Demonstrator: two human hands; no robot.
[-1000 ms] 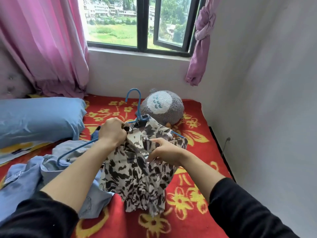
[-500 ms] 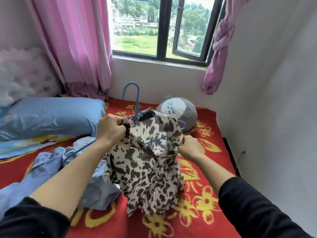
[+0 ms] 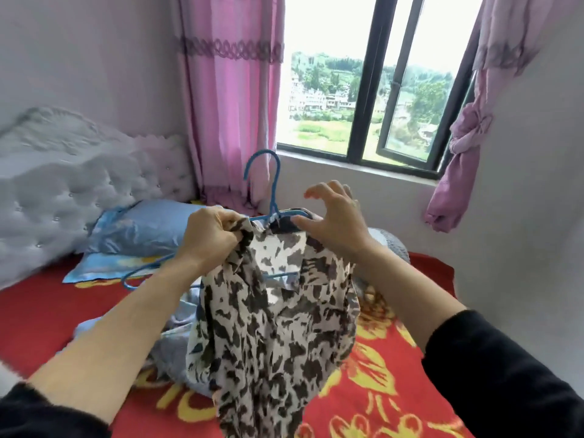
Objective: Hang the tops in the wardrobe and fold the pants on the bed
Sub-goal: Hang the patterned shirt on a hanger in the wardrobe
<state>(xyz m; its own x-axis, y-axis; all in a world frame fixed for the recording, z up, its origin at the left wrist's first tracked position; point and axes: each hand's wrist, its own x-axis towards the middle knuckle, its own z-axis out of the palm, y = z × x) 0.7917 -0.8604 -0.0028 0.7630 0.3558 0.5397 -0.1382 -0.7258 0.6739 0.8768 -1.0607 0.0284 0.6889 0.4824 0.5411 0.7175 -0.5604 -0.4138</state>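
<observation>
A black-and-white patterned top (image 3: 271, 336) hangs in the air over the bed, draped on a blue hanger (image 3: 264, 172) whose hook points up. My left hand (image 3: 210, 237) grips the top's left shoulder together with the hanger. The hanger's left arm (image 3: 142, 273) sticks out bare below that wrist. My right hand (image 3: 331, 219) hovers at the dark collar with fingers spread and arched, only the thumb touching the fabric. Light blue denim garments (image 3: 177, 327) lie crumpled on the bed behind the top.
The bed has a red blanket with yellow flowers (image 3: 379, 399). A blue pillow (image 3: 139, 229) lies by the padded headboard (image 3: 79, 184). A grey plush toy (image 3: 393, 245) sits behind my right arm. Pink curtains (image 3: 234, 105) and a window (image 3: 373, 105) are ahead, a wall on the right.
I lifted the top and hanger higher. My right hand left the top's right shoulder and moved up to the collar, fingers spread. My left hand kept its grip.
</observation>
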